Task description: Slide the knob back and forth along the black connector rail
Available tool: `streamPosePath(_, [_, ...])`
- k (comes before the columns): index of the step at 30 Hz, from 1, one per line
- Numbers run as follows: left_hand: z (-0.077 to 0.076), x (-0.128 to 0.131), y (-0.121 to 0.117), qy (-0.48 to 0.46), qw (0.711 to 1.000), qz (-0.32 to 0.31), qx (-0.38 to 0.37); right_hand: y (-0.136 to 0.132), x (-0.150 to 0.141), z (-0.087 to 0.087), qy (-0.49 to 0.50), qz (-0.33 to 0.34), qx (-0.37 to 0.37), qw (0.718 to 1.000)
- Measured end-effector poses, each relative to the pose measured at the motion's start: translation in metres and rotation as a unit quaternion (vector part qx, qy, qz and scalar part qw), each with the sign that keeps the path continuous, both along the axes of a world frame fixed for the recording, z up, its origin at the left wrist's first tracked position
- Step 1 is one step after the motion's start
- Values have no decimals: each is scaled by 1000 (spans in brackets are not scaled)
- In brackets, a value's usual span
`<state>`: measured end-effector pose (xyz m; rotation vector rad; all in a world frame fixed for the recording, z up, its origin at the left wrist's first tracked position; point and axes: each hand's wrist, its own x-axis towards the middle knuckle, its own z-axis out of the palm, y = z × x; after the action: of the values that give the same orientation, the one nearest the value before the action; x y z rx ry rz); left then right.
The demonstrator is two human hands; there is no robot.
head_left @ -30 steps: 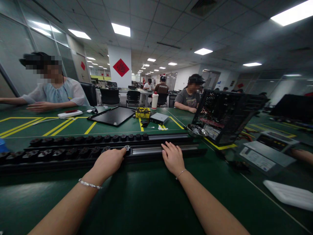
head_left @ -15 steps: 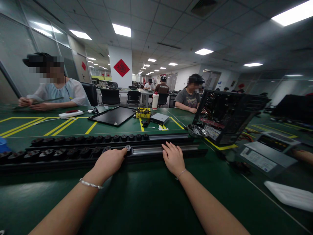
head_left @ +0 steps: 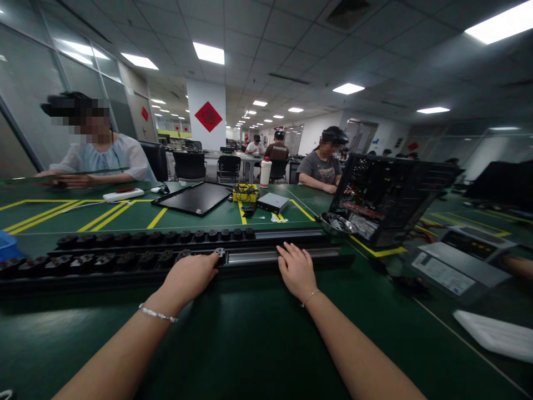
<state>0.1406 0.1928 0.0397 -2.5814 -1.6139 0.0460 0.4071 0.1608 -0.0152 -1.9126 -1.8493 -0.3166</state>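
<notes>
Two long black rails (head_left: 291,256) lie side by side across the green table, with rows of round black socket modules (head_left: 125,261) set along their left parts. My left hand (head_left: 189,280) is closed over the near rail at the right end of its row. Its fingertips press at a dark module with a small grey cross-shaped piece (head_left: 220,252) on it; the hand hides most of that module. Farther right, my right hand (head_left: 296,270) rests flat on the same rail, fingers stretched out, beside the bare silvery channel (head_left: 252,258).
Behind the rails lie a black panel (head_left: 194,197), a yellow basket (head_left: 245,193) of cables and a grey drive box (head_left: 272,202). On the right stand a metal bowl (head_left: 338,223), an open computer case (head_left: 387,200) and a power supply (head_left: 458,258). Co-workers sit across the table.
Both hands keep their places on the near rail, and the whole view has shifted very slightly. The co-worker at the left has moved the strip in their hands.
</notes>
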Motion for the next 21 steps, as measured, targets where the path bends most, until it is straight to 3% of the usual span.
streamPosePath(21, [-4,1,1,-10,1000,-6,4,0,0,-1,7,-1,-2,1000])
